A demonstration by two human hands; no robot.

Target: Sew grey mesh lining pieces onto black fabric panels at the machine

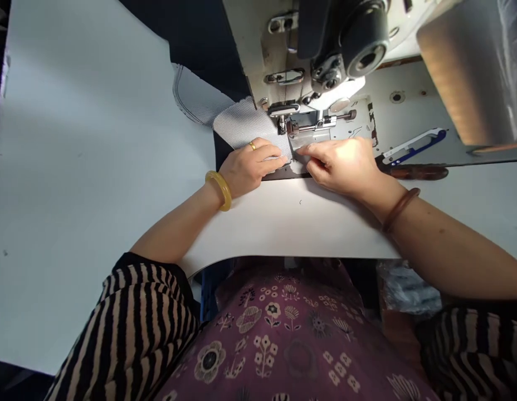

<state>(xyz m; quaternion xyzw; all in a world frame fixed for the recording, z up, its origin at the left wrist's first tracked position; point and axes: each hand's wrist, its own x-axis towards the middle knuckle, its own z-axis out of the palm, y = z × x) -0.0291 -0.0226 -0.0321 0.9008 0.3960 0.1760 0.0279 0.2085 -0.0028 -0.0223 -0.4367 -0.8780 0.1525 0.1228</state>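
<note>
A light grey mesh fabric piece (242, 123) lies on the bed of a sewing machine, its right edge by the presser foot (282, 123). My left hand (252, 167) rests flat on this piece, fingers stretched toward the foot. Just right of the foot, my right hand (342, 164) has its index finger pointing at the fabric's edge, with the other fingers curled under. Whether a thread or edge is pinched there is hidden. Another grey mesh piece (200, 94) with a dark stitched border lies behind, touching the first.
The sewing machine head (325, 50) hangs over the work. Right of my right hand lie blue-and-white thread snips (415, 147) and a tool with a brown handle (421, 172). A white tabletop (95, 167) extends left, and a metal-coloured box-like part (471, 72) juts in at upper right.
</note>
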